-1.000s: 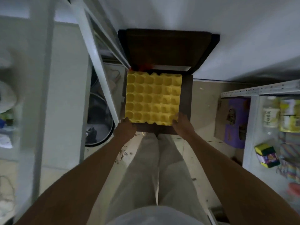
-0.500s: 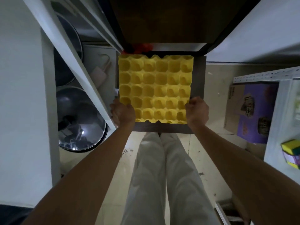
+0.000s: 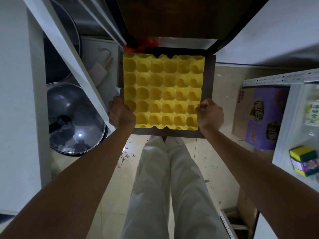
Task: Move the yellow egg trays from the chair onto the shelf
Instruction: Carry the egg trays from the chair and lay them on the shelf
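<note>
- Yellow moulded-pulp egg trays (image 3: 163, 92) lie on the dark brown wooden chair seat (image 3: 209, 80).
- Left hand (image 3: 120, 114) and right hand (image 3: 209, 114) have fingers curled, gripping the near corners.
- Risk: soft pulp may flex, or the stack may snag on the white metal shelf post (image 3: 72, 54).
- Purple cardboard box (image 3: 262, 116) carries print, unreadable.

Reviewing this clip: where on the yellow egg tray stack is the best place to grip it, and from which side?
Grip the yellow egg tray stack at its two opposite side edges near the front corners, coming from the open front of the chair. It lies flat and wide, and the chair back blocks the far edge. The left hand and right hand are already placed this way, so a level two-handed lift looks safest.
</note>
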The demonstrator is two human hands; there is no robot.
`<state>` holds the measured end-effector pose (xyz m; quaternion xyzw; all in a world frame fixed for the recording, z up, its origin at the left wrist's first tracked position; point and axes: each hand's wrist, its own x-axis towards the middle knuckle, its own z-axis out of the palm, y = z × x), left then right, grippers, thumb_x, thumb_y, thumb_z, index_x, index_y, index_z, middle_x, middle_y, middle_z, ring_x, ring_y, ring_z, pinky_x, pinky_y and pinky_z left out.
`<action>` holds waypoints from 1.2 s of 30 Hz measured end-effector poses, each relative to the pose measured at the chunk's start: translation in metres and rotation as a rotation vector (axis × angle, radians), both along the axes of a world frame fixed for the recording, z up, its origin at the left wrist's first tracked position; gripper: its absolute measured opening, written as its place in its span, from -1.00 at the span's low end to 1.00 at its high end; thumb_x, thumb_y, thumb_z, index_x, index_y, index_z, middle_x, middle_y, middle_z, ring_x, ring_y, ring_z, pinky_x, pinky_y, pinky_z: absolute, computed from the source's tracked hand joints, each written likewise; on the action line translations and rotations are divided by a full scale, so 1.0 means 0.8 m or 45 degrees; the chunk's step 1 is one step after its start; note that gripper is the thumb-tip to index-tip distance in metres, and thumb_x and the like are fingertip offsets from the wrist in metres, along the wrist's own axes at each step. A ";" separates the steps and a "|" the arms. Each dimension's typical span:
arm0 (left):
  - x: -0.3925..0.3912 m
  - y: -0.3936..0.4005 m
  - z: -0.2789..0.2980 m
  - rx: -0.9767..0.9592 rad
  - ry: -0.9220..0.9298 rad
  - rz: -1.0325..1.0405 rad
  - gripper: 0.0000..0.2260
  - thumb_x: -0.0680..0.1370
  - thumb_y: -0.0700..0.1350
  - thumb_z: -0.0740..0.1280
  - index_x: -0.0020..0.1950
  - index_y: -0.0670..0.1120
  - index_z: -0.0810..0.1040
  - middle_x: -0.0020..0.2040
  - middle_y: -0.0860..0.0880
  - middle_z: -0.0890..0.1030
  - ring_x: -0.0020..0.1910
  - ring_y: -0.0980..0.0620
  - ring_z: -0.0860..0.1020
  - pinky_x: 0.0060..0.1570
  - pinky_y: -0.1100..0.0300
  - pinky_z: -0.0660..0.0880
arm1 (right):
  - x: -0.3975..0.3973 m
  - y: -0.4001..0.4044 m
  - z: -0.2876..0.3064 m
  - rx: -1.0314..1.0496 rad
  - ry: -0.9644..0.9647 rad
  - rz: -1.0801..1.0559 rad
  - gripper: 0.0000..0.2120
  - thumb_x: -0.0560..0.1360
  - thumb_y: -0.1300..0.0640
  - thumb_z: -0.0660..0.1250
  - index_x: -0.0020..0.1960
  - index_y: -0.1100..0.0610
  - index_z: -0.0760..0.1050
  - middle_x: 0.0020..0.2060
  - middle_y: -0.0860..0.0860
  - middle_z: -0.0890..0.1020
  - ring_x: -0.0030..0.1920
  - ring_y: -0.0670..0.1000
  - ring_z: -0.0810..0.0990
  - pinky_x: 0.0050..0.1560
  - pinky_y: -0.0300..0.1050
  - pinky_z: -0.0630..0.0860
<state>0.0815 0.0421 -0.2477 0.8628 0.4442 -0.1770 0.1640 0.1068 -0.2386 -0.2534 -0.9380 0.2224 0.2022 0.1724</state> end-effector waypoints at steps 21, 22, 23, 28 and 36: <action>0.014 -0.012 0.172 0.008 0.084 -0.232 -0.79 0.67 -0.18 0.17 0.22 -0.04 0.54 0.15 -0.17 0.63 0.10 -0.28 0.62 0.06 -0.17 0.62 | -0.016 -0.014 0.112 0.139 -0.033 -0.118 -0.93 0.60 0.15 0.25 -0.05 0.01 0.46 -0.25 -0.02 0.54 -0.25 0.08 0.50 -0.25 -0.12 0.40; 0.011 -0.014 0.180 0.001 0.063 -0.224 -0.79 0.66 -0.17 0.17 0.22 -0.02 0.53 0.14 -0.18 0.64 0.09 -0.28 0.63 0.06 -0.17 0.62 | -0.018 -0.016 0.117 0.156 -0.036 -0.121 -0.94 0.60 0.14 0.25 -0.04 0.01 0.46 -0.24 -0.02 0.55 -0.25 0.07 0.50 -0.24 -0.12 0.41; 0.009 -0.016 0.188 -0.008 0.036 -0.216 -0.80 0.66 -0.16 0.16 0.20 -0.02 0.53 0.11 -0.19 0.65 0.07 -0.29 0.63 0.04 -0.15 0.62 | -0.019 -0.018 0.125 0.174 -0.045 -0.126 -0.95 0.59 0.15 0.26 -0.02 0.02 0.47 -0.23 -0.01 0.57 -0.24 0.07 0.50 -0.23 -0.11 0.42; 0.000 -0.047 0.248 -0.114 -0.151 -0.175 -0.84 0.55 0.00 0.18 0.07 0.01 0.47 -0.06 -0.13 0.65 -0.09 -0.20 0.61 -0.07 -0.02 0.53 | -0.042 -0.042 0.185 0.267 -0.204 -0.259 -0.96 0.57 0.19 0.27 0.00 0.12 0.47 -0.20 0.05 0.63 -0.21 0.13 0.57 -0.24 -0.03 0.50; 0.028 -0.190 0.339 -0.461 -0.614 -0.389 -0.81 0.56 0.03 0.35 0.10 -0.03 0.56 -0.08 -0.02 0.60 -0.10 -0.12 0.61 -0.14 0.02 0.51 | -0.165 -0.140 0.355 0.214 -0.525 -0.847 -0.90 0.47 0.22 0.39 -0.12 0.12 0.46 -0.30 -0.07 0.53 -0.19 0.13 0.58 -0.26 -0.09 0.30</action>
